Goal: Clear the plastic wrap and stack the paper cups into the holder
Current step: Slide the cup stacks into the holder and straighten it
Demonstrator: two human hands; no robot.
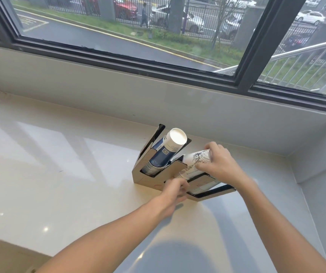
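Bright window (118, 26) daylight, glossy counter (59, 154) glare

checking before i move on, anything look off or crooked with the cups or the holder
Nothing stands out. The blue cups sit nested in the holder's left slot. The right hand and left hand are on the white cups in the right slot. No spill or damage shows.

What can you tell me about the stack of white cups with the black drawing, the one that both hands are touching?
The stack of white cups looks like paper, printed with a black line drawing and some small text. The cups are nested and lie tilted in the right slot of the cup holder, closed bottom end up and away from the person. The right hand grips its upper end from the right; the left hand meets its lower part at the holder's front. A stack of blue and white cups lies in the neighbouring slot.
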